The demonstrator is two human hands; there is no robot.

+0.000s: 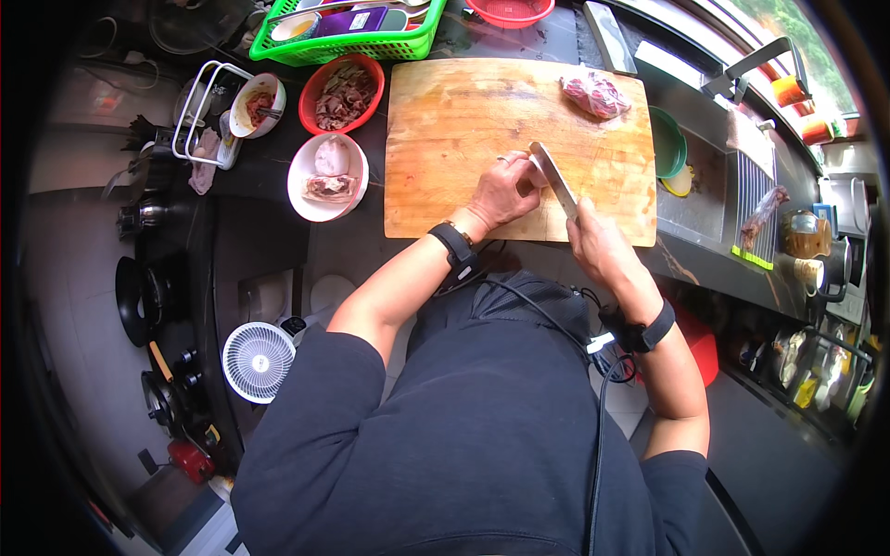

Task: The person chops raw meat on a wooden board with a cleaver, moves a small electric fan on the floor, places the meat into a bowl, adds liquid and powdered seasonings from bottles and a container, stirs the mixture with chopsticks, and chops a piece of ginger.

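Observation:
My right hand (599, 243) grips a kitchen knife (555, 177) by its handle, the blade pointing up and to the left over a wooden cutting board (459, 118). Against the board, my left hand (506, 191) is curled beside the blade, a ring on one finger. Its fingertips hold a small pale piece of food (535, 161), largely hidden by the fingers and knife. At the board's far right corner lies a plastic bag of red meat (596, 95), apart from both hands.
Left of the board stand a white bowl (295, 177) with pieces of meat, a red bowl (379, 83) of sliced meat and a smaller bowl (236, 125) with a utensil. Behind is a green basket (375, 50). The sink (702, 174) with a green basin (667, 142) lies right.

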